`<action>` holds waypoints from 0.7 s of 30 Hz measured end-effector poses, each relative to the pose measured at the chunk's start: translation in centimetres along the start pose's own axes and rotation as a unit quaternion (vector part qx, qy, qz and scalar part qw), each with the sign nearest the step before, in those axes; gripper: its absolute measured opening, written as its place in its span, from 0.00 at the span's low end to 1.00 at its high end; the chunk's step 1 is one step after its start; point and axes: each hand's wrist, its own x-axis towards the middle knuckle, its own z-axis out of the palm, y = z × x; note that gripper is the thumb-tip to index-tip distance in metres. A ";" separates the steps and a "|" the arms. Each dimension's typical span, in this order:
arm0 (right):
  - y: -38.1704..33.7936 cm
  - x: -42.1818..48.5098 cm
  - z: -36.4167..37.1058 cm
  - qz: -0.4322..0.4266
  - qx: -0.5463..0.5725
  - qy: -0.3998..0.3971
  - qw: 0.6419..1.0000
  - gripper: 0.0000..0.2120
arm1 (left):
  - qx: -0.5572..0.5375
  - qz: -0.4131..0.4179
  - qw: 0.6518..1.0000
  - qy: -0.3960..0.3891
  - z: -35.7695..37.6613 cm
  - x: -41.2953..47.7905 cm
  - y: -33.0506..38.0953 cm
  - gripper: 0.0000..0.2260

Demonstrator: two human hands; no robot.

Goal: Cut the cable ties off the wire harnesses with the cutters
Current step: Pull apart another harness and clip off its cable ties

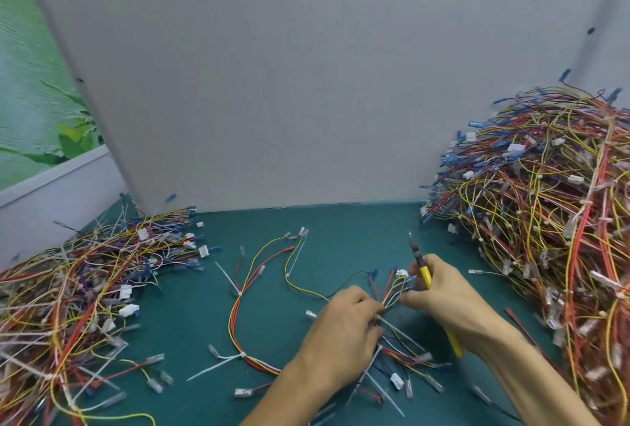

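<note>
A wire harness [259, 275] of red, yellow and white wires lies spread on the green mat, bound by white cable ties [221, 362]. My left hand [337, 333] grips the harness bundle near its middle. My right hand [443, 292] holds the yellow-handled cutters [424, 275], whose black jaws point up and away, and its fingertips pinch the wires just right of my left hand. A white connector [401, 273] sits at the wire ends between my hands.
A big heap of tied harnesses [545, 207] fills the right side. A flatter heap of wires [85, 289] lies on the left. A grey partition [272, 85] stands behind the green mat [341, 228]. Loose cut ties lie near the front edge.
</note>
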 end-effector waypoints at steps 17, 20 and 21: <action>0.4 -0.3 0.0 -0.017 -0.036 -0.076 0.996 0.19 | 0.108 -0.026 0.992 0.065 2.0 1.0 0.1 0.07; 0.4 -0.5 0.0 -0.020 -0.032 -0.091 0.995 0.16 | 0.047 -0.072 0.995 0.047 1.9 1.1 -0.8 0.08; 0.4 -0.5 0.0 -0.024 -0.035 -0.099 0.994 0.15 | 0.031 -0.079 0.995 0.050 1.9 1.1 -1.1 0.08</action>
